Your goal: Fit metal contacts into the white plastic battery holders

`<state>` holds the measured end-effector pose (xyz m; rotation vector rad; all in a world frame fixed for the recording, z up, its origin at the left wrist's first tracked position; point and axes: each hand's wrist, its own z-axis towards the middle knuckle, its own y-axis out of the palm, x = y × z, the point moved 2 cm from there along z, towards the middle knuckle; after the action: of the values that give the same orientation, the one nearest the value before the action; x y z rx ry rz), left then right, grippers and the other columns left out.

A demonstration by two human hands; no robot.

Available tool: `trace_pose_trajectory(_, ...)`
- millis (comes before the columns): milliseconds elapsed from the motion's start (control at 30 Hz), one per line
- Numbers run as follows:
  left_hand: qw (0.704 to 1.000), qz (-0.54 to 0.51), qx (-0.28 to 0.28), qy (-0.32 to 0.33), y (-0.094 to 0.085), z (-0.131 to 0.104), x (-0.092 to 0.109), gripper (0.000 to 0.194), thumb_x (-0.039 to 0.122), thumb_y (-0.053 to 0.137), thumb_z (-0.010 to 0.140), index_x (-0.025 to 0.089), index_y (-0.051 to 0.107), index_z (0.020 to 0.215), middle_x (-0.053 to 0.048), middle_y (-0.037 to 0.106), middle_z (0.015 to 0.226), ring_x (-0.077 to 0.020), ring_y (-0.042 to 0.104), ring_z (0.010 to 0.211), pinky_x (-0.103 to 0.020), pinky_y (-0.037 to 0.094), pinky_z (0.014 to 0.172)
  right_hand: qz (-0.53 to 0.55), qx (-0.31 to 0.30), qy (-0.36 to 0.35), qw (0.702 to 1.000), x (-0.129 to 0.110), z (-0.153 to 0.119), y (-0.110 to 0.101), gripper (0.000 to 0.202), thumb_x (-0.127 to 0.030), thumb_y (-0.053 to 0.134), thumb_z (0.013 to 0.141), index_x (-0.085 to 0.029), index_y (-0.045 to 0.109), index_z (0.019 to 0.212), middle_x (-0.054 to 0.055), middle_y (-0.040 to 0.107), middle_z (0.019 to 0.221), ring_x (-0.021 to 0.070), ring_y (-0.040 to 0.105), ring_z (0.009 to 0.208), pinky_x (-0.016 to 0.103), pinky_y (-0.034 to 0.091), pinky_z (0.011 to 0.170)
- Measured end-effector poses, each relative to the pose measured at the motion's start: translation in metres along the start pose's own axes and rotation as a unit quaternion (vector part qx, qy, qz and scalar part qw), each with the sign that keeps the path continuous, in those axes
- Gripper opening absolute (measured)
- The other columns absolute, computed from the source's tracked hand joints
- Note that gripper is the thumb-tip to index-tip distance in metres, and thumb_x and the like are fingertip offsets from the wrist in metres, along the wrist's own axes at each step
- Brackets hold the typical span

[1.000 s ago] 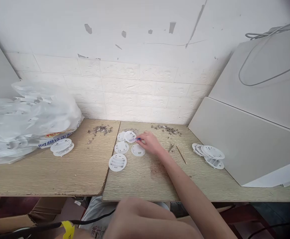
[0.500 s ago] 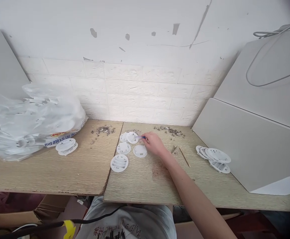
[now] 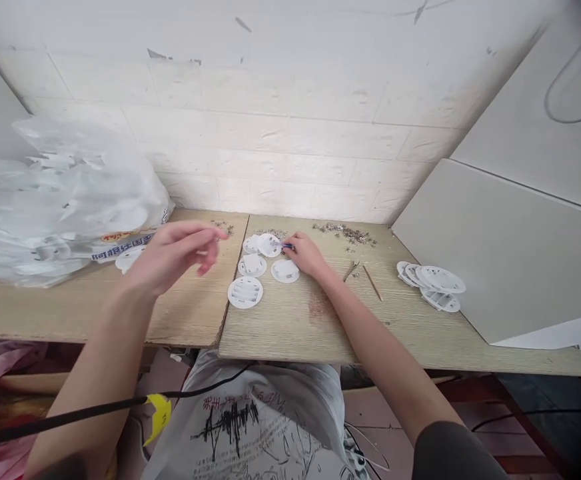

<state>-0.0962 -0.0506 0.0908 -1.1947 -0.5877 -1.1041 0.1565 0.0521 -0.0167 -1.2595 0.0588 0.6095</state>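
My right hand (image 3: 300,253) is closed on a thin blue tool (image 3: 287,247), whose tip is beside a round white plastic piece (image 3: 269,245). More round white pieces lie around it, one (image 3: 285,271) just below the hand and another with slots (image 3: 245,293) nearer the front. My left hand (image 3: 178,253) is raised over the left board, slightly blurred, its fingers partly curled and apart with nothing visible in them. Small metal parts (image 3: 270,234) are scattered behind the white pieces.
A bulging plastic bag (image 3: 70,207) of white pieces stands at the left. Further back lies a pile of metal parts (image 3: 348,233). Tweezers (image 3: 351,269) and a wooden stick (image 3: 372,283) lie right of my forearm. Overlapping white discs (image 3: 435,280) lie by a grey panel (image 3: 525,240).
My left hand has come into view over the left board. The camera view has tilted downward. My right hand still holds the blue tool by the white pieces.
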Motion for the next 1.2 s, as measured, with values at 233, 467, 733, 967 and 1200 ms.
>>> trace_pose_trajectory(233, 0.970, 0.221, -0.034, 0.097, 0.064, 0.076, -0.024, 0.028, 0.029, 0.047, 0.085, 0.018, 0.069, 0.099, -0.005, 0.070, 0.100, -0.0192, 0.062, 0.091, -0.032, 0.051, 0.082, -0.014, 0.015, 0.017, 1.000, 0.011, -0.002, -0.003, 0.014, -0.018, 0.054, 0.088, -0.014, 0.067, 0.090, 0.008, 0.062, 0.089, 0.0170, 0.055, 0.075, 0.028, 0.041, 0.070)
trace_pose_trajectory(467, 0.925, 0.338, -0.004, 0.174, 0.096, 0.086, -0.058, 0.038, 0.031, 0.045, 0.090, 0.019, 0.054, 0.125, -0.012, 0.045, 0.138, -0.0265, 0.043, 0.127, -0.042, 0.037, 0.104, -0.022, 0.056, 0.005, 0.998, 0.016, -0.009, -0.014, 0.024, -0.006, 0.045, 0.085, -0.013, 0.066, 0.095, 0.010, 0.063, 0.095, 0.0189, 0.057, 0.085, 0.029, 0.043, 0.076)
trace_pose_trajectory(733, 0.932, 0.310, -0.004, 0.188, 0.083, 0.085, -0.079, 0.031, 0.030, 0.044, 0.091, 0.019, 0.061, 0.113, -0.009, 0.056, 0.126, -0.0249, 0.049, 0.120, -0.041, 0.038, 0.103, 0.035, 0.092, 0.030, 0.995, 0.017, -0.010, -0.020, 0.025, -0.005, 0.048, 0.083, -0.011, 0.068, 0.096, 0.011, 0.064, 0.096, 0.0191, 0.059, 0.088, 0.030, 0.045, 0.079)
trace_pose_trajectory(967, 0.936, 0.316, -0.021, 0.153, 0.085, 0.085, -0.083, 0.030, 0.032, 0.048, 0.089, 0.018, 0.064, 0.110, -0.009, 0.060, 0.122, -0.0265, 0.050, 0.117, -0.043, 0.037, 0.102, 0.044, 0.071, 0.040, 0.996, 0.019, -0.011, -0.019, 0.029, 0.000, 0.046, 0.080, -0.010, 0.069, 0.094, 0.011, 0.066, 0.095, 0.0179, 0.060, 0.085, 0.029, 0.046, 0.079)
trace_pose_trajectory(1200, 0.932, 0.334, -0.062, 0.126, 0.094, 0.078, -0.084, 0.034, 0.035, 0.049, 0.088, 0.018, 0.062, 0.114, -0.010, 0.062, 0.122, -0.0282, 0.049, 0.117, -0.043, 0.037, 0.100, 0.014, 0.061, 0.040, 0.997, 0.019, -0.013, -0.030, 0.031, -0.001, 0.047, 0.078, -0.013, 0.070, 0.093, 0.009, 0.067, 0.095, 0.0167, 0.059, 0.082, 0.026, 0.042, 0.074)
